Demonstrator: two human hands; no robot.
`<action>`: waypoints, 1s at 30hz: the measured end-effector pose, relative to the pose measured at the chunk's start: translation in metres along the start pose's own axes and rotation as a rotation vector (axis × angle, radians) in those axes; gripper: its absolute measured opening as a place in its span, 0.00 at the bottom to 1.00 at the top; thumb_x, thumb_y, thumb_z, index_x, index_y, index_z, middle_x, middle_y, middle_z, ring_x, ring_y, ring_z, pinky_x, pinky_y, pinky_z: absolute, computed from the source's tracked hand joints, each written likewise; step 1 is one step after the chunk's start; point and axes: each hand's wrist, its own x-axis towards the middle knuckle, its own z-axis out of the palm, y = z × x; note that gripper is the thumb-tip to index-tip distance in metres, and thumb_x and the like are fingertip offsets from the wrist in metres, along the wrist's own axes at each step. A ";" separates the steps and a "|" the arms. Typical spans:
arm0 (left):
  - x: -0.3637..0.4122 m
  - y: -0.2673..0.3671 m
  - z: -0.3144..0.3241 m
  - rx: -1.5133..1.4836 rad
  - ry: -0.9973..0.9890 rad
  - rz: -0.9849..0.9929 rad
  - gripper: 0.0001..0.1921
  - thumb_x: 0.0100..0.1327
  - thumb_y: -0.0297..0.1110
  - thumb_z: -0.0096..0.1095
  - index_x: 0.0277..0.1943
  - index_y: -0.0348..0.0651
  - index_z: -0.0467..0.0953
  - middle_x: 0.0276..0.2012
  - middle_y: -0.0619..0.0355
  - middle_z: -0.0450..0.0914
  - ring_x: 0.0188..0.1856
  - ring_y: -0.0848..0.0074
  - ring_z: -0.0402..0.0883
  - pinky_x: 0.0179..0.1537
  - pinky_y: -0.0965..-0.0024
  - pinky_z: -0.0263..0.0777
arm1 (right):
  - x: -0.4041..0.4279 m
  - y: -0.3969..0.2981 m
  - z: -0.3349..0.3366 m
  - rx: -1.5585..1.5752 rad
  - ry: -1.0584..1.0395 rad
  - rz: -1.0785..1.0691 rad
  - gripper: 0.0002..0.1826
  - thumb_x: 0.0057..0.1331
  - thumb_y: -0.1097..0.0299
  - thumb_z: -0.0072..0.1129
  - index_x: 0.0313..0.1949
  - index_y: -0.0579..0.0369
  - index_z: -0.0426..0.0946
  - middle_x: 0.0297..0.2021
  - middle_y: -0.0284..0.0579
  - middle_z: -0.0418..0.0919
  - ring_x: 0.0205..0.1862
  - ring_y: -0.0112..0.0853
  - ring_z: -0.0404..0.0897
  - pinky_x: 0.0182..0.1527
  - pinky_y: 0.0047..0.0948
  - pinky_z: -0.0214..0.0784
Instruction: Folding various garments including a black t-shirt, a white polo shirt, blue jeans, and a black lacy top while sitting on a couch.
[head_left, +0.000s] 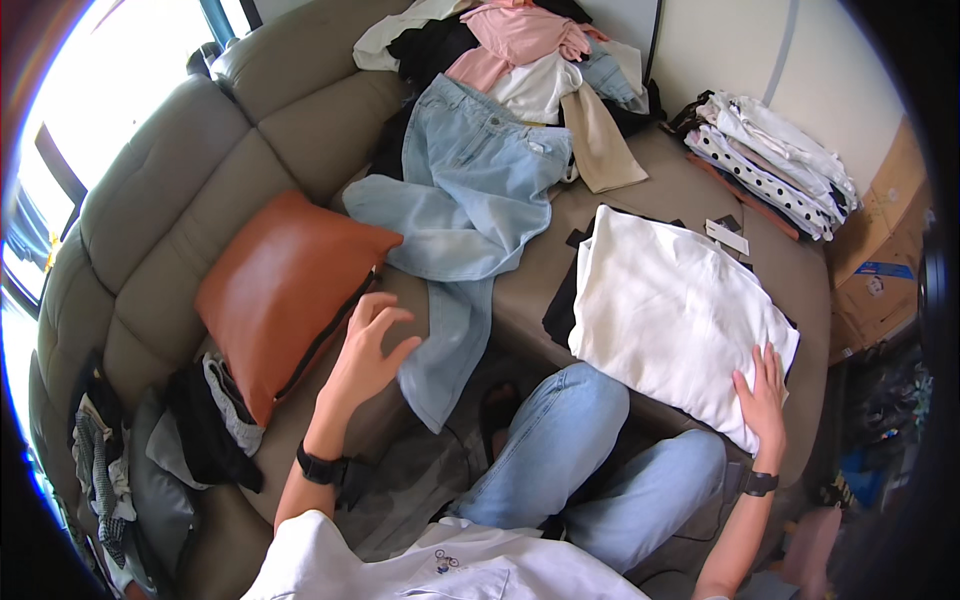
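Observation:
A folded white garment (667, 300) lies on the sofa seat in front of my right knee, on top of black cloth (559, 319) that shows along its left edge. My right hand (761, 394) rests on the garment's right side, palm down with the fingers extended. Raised in the air, my left hand (371, 345) holds nothing; its fingers are curled and apart. It is beside an orange cushion (292, 292) with a black zip. Light blue jeans (480, 172) sprawl over the seat beyond that hand, one leg hanging off the edge.
Mixed clothes (517, 37) are heaped at the back. Folded garments (772, 165) form a stack at right, near a cardboard box (874, 277). A white tag (726, 236) lies behind the white garment. More clothes (202, 420) and a grey cushion (161, 480) sit at lower left.

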 end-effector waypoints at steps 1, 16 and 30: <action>0.013 0.001 0.008 -0.003 0.000 0.007 0.19 0.64 0.32 0.74 0.56 0.39 0.80 0.61 0.44 0.75 0.62 0.54 0.76 0.60 0.58 0.73 | 0.000 0.000 -0.001 -0.001 0.004 0.006 0.38 0.76 0.49 0.55 0.78 0.54 0.59 0.81 0.55 0.50 0.81 0.52 0.48 0.80 0.48 0.42; 0.121 -0.064 0.179 -0.144 0.373 -0.038 0.09 0.73 0.34 0.63 0.46 0.37 0.81 0.48 0.46 0.83 0.51 0.56 0.80 0.52 0.53 0.70 | 0.012 0.010 0.020 -0.054 -0.049 0.088 0.33 0.74 0.58 0.59 0.76 0.48 0.64 0.79 0.50 0.56 0.79 0.49 0.56 0.76 0.47 0.50; 0.068 -0.018 0.090 -0.807 0.283 -0.245 0.09 0.77 0.29 0.57 0.51 0.32 0.79 0.29 0.67 0.69 0.34 0.85 0.64 0.36 0.78 0.62 | -0.013 -0.150 -0.096 0.961 0.093 -0.174 0.34 0.72 0.63 0.62 0.73 0.60 0.64 0.72 0.50 0.68 0.71 0.40 0.70 0.72 0.40 0.58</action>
